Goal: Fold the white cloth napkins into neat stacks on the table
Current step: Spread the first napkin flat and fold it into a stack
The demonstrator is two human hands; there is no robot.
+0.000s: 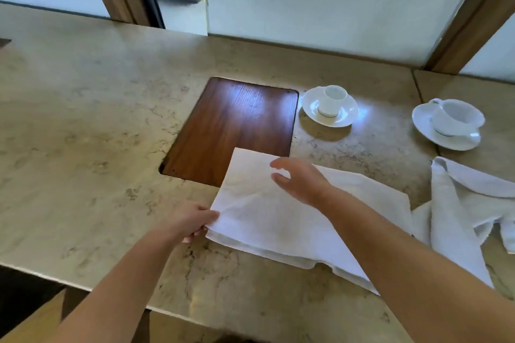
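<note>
Mid-fold on white napkin (278, 217), lower centre of frame, lying on stone table (83, 120), far corner overlapping wood inset (231, 125). Left hand (192, 220) pinching near-left corner. Right hand (298, 178) spread, hovering over cloth; contact unclear. Likely next: flatten, then fold across with edges aligned. Unfolded napkins (468, 203) cut off at right edge. Layer count under right forearm hidden.

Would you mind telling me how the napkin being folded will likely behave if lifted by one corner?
The napkin would probably droop, since its surface wrinkles. It looks light: the left hand pinches just its edge. The loose napkins slump similarly.
</note>
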